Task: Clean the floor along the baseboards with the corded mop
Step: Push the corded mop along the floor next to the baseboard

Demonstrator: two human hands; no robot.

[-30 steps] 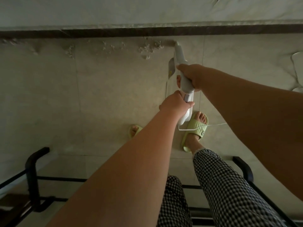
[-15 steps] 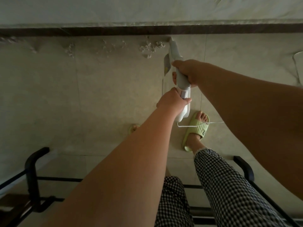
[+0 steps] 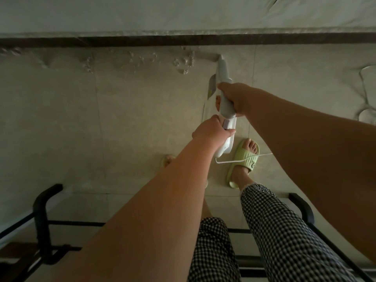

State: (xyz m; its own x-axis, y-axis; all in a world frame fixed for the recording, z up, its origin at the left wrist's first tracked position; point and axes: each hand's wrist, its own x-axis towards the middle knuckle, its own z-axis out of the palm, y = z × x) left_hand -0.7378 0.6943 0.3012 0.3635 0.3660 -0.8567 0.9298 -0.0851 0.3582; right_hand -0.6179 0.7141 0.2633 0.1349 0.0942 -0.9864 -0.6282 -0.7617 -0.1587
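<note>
I hold a white corded mop (image 3: pixel 223 78) upright in front of me with both hands. My right hand (image 3: pixel 234 97) grips the upper part of its body. My left hand (image 3: pixel 209 130) grips the lower end of the handle, just below the right. The mop's foot (image 3: pixel 211 56) rests on the tiled floor close to the dark baseboard (image 3: pixel 183 40). A thin white cord (image 3: pixel 240 159) leaves the handle's end and runs right over my slipper. Clumps of pale debris (image 3: pixel 184 63) lie on the floor left of the mop's foot, along the baseboard.
My feet in green slippers (image 3: pixel 245 159) stand just behind the mop. A black metal frame (image 3: pixel 43 218) crosses the bottom of the view, with another post (image 3: pixel 303 208) at the right. A pale rounded object (image 3: pixel 368 86) lies at the right edge. The white wall (image 3: pixel 142 15) rises above the baseboard.
The mop and both hands swung slightly left, then back right, with the foot staying near the baseboard. My grip is unchanged.
</note>
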